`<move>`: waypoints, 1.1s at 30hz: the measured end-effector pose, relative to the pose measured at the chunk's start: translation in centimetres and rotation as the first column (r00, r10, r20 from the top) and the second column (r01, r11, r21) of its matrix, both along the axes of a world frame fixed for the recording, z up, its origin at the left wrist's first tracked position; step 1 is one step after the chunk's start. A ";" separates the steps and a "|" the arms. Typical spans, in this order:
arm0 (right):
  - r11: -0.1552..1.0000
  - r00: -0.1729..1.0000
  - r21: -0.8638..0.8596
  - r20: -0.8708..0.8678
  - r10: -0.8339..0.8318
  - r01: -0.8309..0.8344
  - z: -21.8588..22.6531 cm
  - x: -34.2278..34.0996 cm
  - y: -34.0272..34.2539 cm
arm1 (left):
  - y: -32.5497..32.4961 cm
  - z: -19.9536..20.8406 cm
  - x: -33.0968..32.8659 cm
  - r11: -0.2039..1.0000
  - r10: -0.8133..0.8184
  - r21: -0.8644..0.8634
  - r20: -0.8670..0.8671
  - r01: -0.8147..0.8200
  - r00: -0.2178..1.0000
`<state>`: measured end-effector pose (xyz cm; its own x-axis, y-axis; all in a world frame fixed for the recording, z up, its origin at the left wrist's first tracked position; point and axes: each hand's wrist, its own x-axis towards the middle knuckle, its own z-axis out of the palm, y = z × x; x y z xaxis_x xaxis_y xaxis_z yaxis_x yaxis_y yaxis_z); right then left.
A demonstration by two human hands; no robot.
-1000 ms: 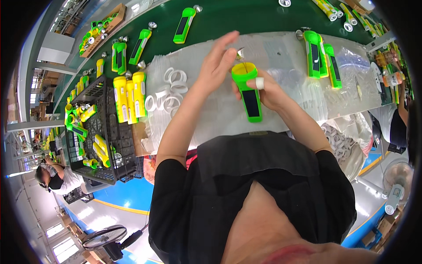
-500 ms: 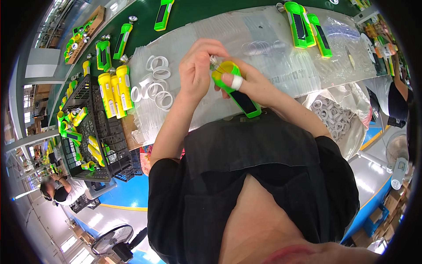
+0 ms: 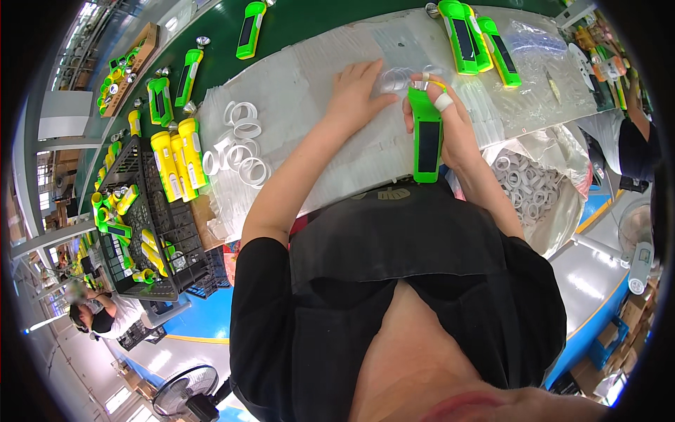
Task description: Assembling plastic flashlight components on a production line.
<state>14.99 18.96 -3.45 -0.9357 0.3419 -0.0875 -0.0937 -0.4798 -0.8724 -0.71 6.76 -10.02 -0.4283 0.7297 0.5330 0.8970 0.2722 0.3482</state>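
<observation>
Right hand (image 3: pixel 450 123) wrapped around a green torch body (image 3: pixel 425 137), held upright-ish over the near edge of the worktop (image 3: pixel 309 84), head end pointing away from the person; one finger wears a white tape wrap. Left hand (image 3: pixel 355 95) lies flat and spread on the clear plastic sheet, fingertips on a stack of clear rings (image 3: pixel 397 77) just beside the torch's head; nothing gripped that I can see.

Surroundings: loose white rings (image 3: pixel 242 148) further left on the sheet; yellow torches (image 3: pixel 179 158) lying on the edge of a black crate (image 3: pixel 151 232); more green torches (image 3: pixel 474 39) at the far side of the sheet; bag of white rings (image 3: pixel 531 186) at the person's right.

Judgement: step in hand looks like picking a clear ring off the stack to fit on the open head of the held torch. Ring not yet lifted.

Next move calls for: pinching a single ring free from the stack without dragging its neighbours, then bringing it square onto the torch head while the right hand keeps the body steady
</observation>
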 end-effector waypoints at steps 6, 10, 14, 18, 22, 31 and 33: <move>0.978 0.989 0.147 0.026 0.146 -0.148 0.5 -0.2 -0.7 | -1.9 3.3 1.1 0.967 -0.116 0.254 0.555 -0.035 0.824; 0.944 0.955 0.173 -0.042 0.294 -0.283 0.9 -1.8 -2.2 | -5.4 7.1 3.7 0.963 -0.232 0.198 0.259 0.183 0.938; 0.864 0.891 0.250 -0.014 0.454 -0.437 1.4 -3.5 -4.1 | -7.5 7.5 4.7 0.929 -0.209 0.356 0.284 0.100 0.936; 0.803 0.841 0.305 -0.016 0.541 -0.512 1.0 -5.3 -5.9 | -8.7 7.0 4.0 0.899 -0.216 0.432 0.281 0.077 0.935; 0.820 0.823 0.208 -0.097 0.560 -0.533 0.7 -6.9 -7.1 | -9.9 6.8 2.1 0.911 -0.143 0.403 0.112 0.087 0.983; 0.906 0.919 0.382 -0.264 0.294 -0.180 -0.5 -11.0 -5.4 | -17.7 7.7 -3.6 0.834 0.528 0.006 -0.299 -0.552 0.795; 0.928 0.906 0.314 -0.299 0.299 -0.202 -0.5 -11.1 -5.3 | -18.4 7.1 -3.0 0.754 0.546 -0.247 -0.278 -0.608 0.790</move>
